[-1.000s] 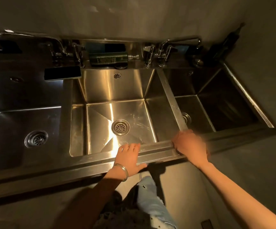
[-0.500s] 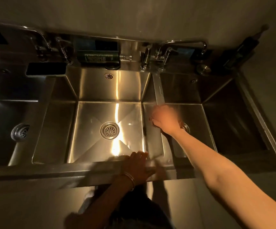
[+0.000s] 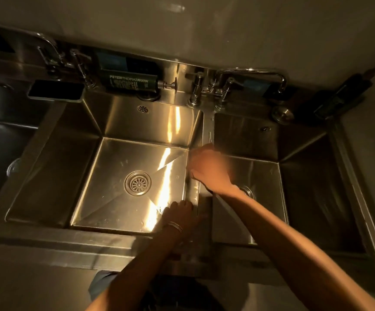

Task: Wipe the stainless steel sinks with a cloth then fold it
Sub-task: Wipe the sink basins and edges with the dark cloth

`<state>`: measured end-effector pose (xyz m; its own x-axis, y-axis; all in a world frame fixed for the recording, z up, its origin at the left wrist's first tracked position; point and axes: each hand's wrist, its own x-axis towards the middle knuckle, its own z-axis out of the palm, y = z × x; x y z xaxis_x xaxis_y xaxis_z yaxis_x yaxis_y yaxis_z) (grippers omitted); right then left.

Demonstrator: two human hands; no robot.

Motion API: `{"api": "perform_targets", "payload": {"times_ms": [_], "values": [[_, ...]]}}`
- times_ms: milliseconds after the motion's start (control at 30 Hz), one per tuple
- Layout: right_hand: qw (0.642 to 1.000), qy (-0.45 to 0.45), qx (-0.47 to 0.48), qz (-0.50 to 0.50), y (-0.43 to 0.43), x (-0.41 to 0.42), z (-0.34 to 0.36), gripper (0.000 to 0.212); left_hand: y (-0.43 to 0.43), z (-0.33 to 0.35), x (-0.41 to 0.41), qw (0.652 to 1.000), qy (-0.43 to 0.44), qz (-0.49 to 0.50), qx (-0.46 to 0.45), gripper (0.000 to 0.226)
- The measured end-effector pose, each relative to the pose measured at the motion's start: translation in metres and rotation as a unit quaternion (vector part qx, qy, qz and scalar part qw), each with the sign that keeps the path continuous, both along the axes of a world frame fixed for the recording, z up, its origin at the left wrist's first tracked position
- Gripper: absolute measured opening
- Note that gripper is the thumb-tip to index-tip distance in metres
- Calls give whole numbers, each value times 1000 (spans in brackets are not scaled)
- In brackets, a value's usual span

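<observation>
Cloth not visible; presumably under your right hand (image 3: 209, 168), blurred on the divider (image 3: 207, 131) between the middle sink (image 3: 132, 173) and right sink (image 3: 258, 176) — grip can't be told. Left hand (image 3: 178, 213) lies flat on the front rim, holding nothing. Run full-length strokes along the divider with even pressure, then do the walls. Both basins look empty, drains (image 3: 137, 183) clear. A dark bottle (image 3: 132, 82) lies on the back ledge.

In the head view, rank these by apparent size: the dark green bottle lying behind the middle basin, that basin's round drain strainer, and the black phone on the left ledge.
1. Dark green bottle
2. Black phone, nearly alike
3. Round drain strainer, clearly smallest
</observation>
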<state>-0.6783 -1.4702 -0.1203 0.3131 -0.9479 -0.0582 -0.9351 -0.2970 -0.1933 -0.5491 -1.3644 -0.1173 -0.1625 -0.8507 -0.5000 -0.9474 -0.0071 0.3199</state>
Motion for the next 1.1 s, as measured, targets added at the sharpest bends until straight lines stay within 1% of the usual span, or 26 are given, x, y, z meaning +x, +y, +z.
{"api": "perform_targets", "payload": {"times_ms": [67,133,267,333,400,467,533,600,667,733,833,900,967,1033,1100], "values": [[1000,-30,-1,-8,-34,-4,-1,42,-9,-2,-1,1000,-1,8,-2,50],[999,-43,25,-16,-72,-5,0,43,-18,-3,-1,1000,-6,15,-5,46],[997,-37,56,-47,-126,-2,4,46,-33,4,-1,999,-32,-1,1,50],[995,-54,58,-53,-122,-2,5,48,-36,7,-4,1000,-30,-3,0,52],[992,-99,55,-60,-99,-7,6,52,-38,7,-5,1000,-28,-7,0,52],[989,-126,53,-63,-72,-14,2,54,-38,5,-5,1000,-23,-10,19,59],[989,-120,48,-65,-58,-16,-4,53,-37,2,-4,999,-14,-4,38,65],[992,-106,35,-62,-71,-14,-6,50,-37,1,-3,999,-9,3,32,65],[994,-93,26,-55,-101,-11,-4,49,-36,-1,-2,1000,0,3,11,67],[994,-80,47,-53,-138,-9,-1,50,-38,-3,4,1000,19,0,-9,68],[992,-65,73,-80,-173,-4,5,52,-62,-2,37,999,21,-15,-25,65],[993,-50,59,-93,-171,2,7,52,-91,4,69,999,2,-13,-48,59],[995,-34,42,-87,-155,5,8,50,-125,19,97,994,-22,22,-105,59],[998,-13,32,-61,-132,5,9,50,-163,39,120,983,-27,63,-167,59],[999,12,44,-27,-114,5,14,50,-202,55,137,973,-28,80,-214,59]]}}
